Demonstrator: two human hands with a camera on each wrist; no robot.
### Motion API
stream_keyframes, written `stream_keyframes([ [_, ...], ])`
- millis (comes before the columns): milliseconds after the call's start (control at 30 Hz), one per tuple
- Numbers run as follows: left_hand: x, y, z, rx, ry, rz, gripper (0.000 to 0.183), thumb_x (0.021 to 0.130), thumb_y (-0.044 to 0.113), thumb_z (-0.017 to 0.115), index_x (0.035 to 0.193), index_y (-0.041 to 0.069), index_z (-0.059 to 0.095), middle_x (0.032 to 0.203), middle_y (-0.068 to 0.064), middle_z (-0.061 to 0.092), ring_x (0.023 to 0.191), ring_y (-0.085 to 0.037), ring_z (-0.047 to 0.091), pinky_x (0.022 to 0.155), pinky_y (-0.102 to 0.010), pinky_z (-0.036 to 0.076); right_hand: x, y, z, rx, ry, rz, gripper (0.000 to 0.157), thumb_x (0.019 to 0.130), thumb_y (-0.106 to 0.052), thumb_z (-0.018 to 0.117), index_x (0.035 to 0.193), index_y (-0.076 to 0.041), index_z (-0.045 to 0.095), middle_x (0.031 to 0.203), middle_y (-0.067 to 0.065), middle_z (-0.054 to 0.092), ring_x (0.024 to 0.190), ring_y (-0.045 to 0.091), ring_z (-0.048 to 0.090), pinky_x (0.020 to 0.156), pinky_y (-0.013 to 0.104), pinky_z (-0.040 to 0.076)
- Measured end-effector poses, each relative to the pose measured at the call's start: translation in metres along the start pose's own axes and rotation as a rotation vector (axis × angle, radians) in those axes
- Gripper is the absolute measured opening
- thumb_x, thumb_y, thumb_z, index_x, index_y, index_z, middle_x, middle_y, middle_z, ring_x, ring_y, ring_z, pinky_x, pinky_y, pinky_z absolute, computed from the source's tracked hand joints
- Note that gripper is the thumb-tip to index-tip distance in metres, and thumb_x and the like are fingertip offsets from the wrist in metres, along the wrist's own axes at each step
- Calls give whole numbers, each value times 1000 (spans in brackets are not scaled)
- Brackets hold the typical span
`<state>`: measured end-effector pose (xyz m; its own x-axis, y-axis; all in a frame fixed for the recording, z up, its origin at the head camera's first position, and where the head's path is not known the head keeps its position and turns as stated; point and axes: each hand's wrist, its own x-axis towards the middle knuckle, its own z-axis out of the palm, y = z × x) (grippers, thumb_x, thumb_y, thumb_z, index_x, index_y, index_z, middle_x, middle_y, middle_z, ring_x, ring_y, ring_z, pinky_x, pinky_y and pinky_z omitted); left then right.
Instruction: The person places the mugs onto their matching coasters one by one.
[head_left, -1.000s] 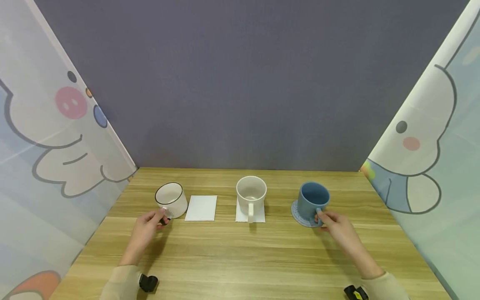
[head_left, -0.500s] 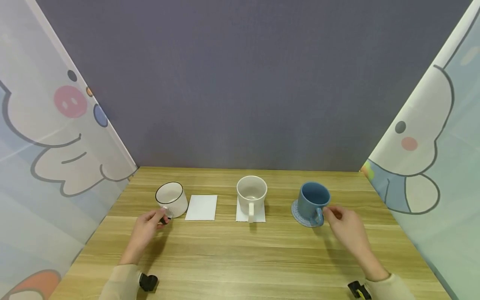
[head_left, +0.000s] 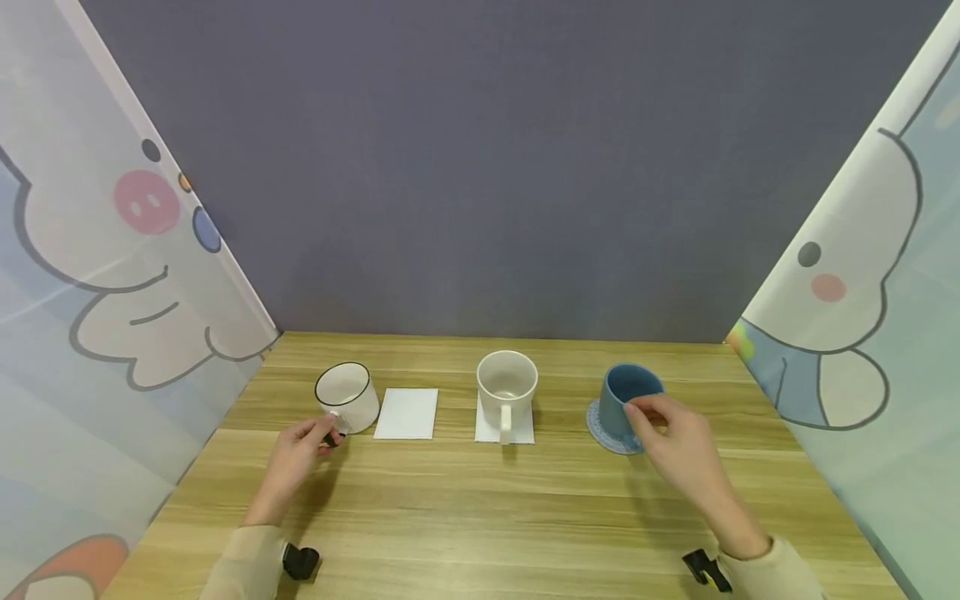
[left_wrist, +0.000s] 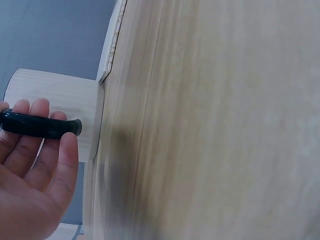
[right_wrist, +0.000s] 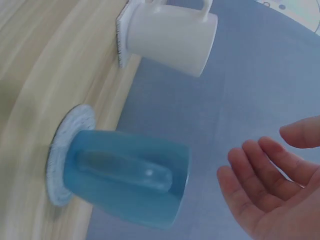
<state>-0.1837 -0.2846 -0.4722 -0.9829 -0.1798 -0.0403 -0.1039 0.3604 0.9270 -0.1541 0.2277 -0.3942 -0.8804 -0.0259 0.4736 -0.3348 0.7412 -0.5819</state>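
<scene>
At the left stands a white mug (head_left: 360,412) with a dark rim, upright on the wooden table. My left hand (head_left: 294,457) holds its dark handle (left_wrist: 40,126), fingers curled behind it in the left wrist view. On the right, a blue mug (head_left: 612,417) rests upright on a round blue coaster (head_left: 594,427). My right hand (head_left: 681,454) is near the blue mug's rim, holding nothing. The right wrist view shows a gap between its relaxed fingers (right_wrist: 255,182) and the mug. That hand partly covers the mug in the head view.
A cream mug (head_left: 493,408) stands on a square white coaster (head_left: 527,432) in the middle, its handle towards me. Beside the dark-rimmed mug lies another square white coaster (head_left: 406,414). A grey panel (head_left: 495,183) rises behind the table; patterned curtains hang on both sides.
My right hand has let go of the blue mug's handle, drawn off to the right, then moved up beside the rim. My left hand keeps its hold on the white mug's handle.
</scene>
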Motion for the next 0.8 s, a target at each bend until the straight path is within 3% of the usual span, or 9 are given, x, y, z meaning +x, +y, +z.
stream_keyframes([
  [233, 0, 2, 2, -3, 6, -2, 51, 105, 41, 52, 93, -6, 67, 97, -11, 67, 92, -15, 62, 80, -33, 56, 6, -8, 7, 76, 91, -124, 6, 93, -7, 70, 95, -4, 75, 89, -2, 71, 80, 8, 65, 75, 11, 46],
  [400, 0, 3, 2, -5, 10, -4, 51, 105, 41, 52, 91, -6, 67, 95, -11, 67, 90, -15, 62, 80, -33, 56, 11, -14, 11, 157, 153, -200, 5, 92, -4, 71, 92, -2, 75, 87, 1, 71, 80, 5, 64, 75, 10, 46],
  [567, 1, 2, 3, -7, 21, -8, 50, 105, 40, 52, 91, -6, 66, 94, -11, 67, 90, -14, 62, 79, -33, 57, 15, -22, 16, 196, 167, -196, 4, 91, -4, 71, 93, -4, 75, 89, 5, 70, 81, 5, 63, 75, 12, 48],
  [800, 0, 1, 2, 6, 17, -13, 50, 105, 41, 52, 92, -5, 67, 95, -11, 68, 90, -15, 62, 79, -33, 56, 20, -37, 25, 277, 165, -205, 11, 89, 4, 70, 95, -5, 75, 92, 0, 70, 81, 5, 64, 76, 12, 49],
])
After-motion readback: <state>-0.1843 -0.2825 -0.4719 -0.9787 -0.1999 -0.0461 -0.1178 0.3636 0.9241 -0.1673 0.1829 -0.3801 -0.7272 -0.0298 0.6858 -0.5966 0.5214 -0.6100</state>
